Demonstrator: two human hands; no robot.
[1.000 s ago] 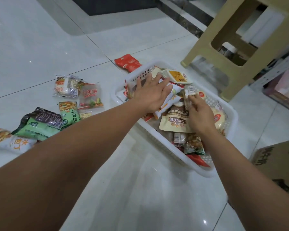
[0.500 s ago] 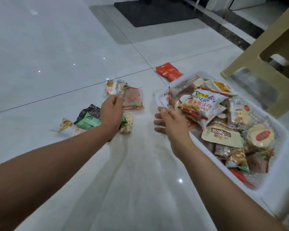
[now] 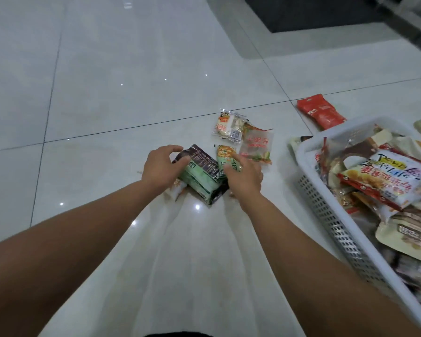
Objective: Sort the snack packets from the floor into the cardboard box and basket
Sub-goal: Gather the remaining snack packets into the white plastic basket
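Observation:
A small heap of snack packets lies on the white tiled floor. My left hand (image 3: 161, 169) curls over the left end of a dark and green packet (image 3: 199, 177). My right hand (image 3: 244, 177) closes on a small green packet (image 3: 226, 156) at that packet's right side. A pale orange packet (image 3: 178, 188) peeks out under my left wrist. Beyond lie a clear packet with white cakes (image 3: 229, 126) and a clear red-printed packet (image 3: 257, 145). The white plastic basket (image 3: 331, 215) on the right is heaped with packets. The cardboard box is out of view.
A red packet (image 3: 320, 111) lies on the floor just beyond the basket's far corner. A dark mat (image 3: 314, 13) sits at the top right. Glossy floor tiles stretch away to the left and towards me.
Both hands have left the basket and moved left to the floor heap. They now close on the dark-green and small green packets. The camera has swung left, so the stool is gone.

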